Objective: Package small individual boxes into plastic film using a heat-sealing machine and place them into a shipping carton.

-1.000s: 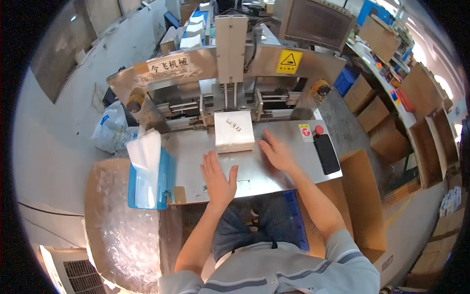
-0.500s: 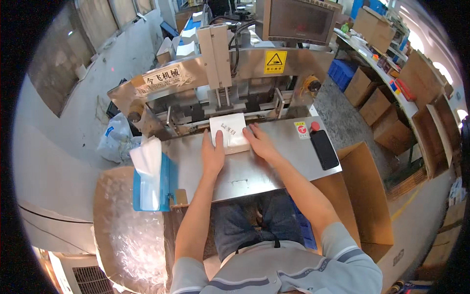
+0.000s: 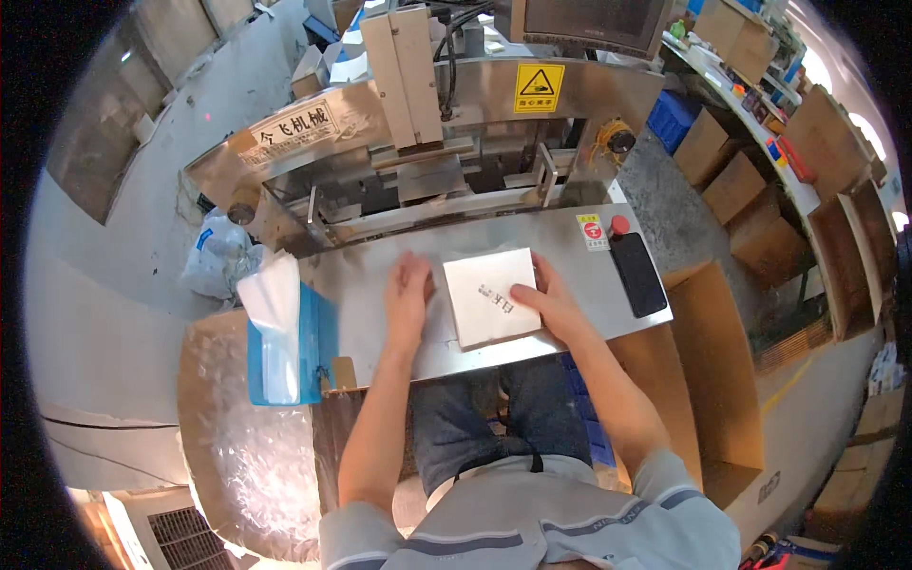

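Observation:
A flat, square white box (image 3: pixel 484 275) with dark print on its lid lies near the front edge of the steel worktop (image 3: pixel 591 285). My right hand (image 3: pixel 553 304) grips its right side, thumb on the lid and fingers around the far right corner. To the left of the box, with a gap between them, is my left hand (image 3: pixel 409 294); it looks slightly blurred, holds nothing, and has its fingers loosely apart. Beyond both hands stands the machine's metal frame (image 3: pixel 494 90), with a vertical unit (image 3: pixel 401 76) at its middle.
A blue bin (image 3: pixel 318 332) holding white plastic sheets (image 3: pixel 275 304) stands at the worktop's left end. Below it is a carton of clear film (image 3: pixel 252 446). A black phone (image 3: pixel 637 275) and red button (image 3: pixel 620 224) are at right, beside an open cardboard box (image 3: pixel 717 380).
The white box has come from the machine toward me and a little right, and turned slightly. My left hand has let go of it; my right hand keeps its hold.

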